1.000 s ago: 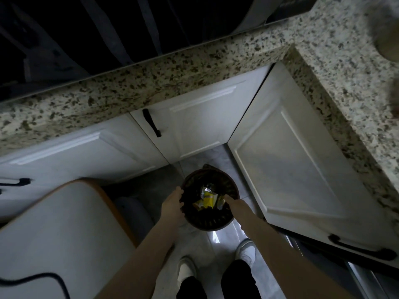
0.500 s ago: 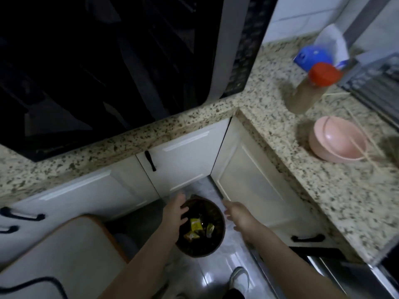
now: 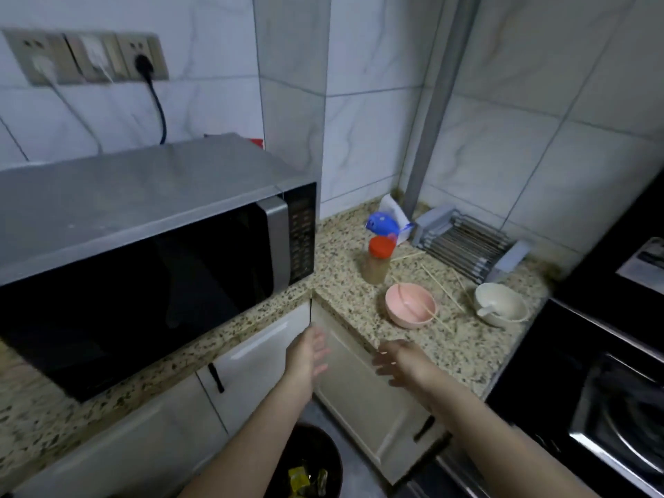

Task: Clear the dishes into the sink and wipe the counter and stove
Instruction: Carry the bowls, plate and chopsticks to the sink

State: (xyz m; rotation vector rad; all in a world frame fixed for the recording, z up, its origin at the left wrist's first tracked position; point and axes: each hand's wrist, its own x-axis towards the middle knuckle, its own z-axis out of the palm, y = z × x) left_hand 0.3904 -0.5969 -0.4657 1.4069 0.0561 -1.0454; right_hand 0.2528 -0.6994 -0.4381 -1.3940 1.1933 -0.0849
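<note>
Nearest the viewer, a dark waste bin (image 3: pixel 305 461) stands on the floor at the lower edge, with yellow wrappers inside. Above it, both forearms reach forward over the white cabinet doors (image 3: pixel 359 386). The left hand (image 3: pixel 308 352) has its fingers straight and slightly spread, palm turned inward, holding nothing. The right hand (image 3: pixel 402 361) is likewise loosely spread and empty, and hangs just at the front edge of the granite counter (image 3: pixel 452 350); neither hand touches anything (motion blur softens the fingertips).

Beyond and slightly to the right of the right hand lies the pink bowl (image 3: pixel 410 305), with a chopstick (image 3: pixel 429 312) resting across its rim, its long axis running from upper left to lower right. The right hand is the nearer of the two to this bowl. Further right sits the cream bowl (image 3: pixel 501 304), holding a spoon, beside the black stove (image 3: pixel 589 389).

Behind the bowls stand a red-capped jar (image 3: pixel 378 260), a blue object, and a folded dish rack (image 3: pixel 463 242) against the tiled wall. A microwave (image 3: pixel 151 253) occupies the counter to the left. The sink is not in view.
</note>
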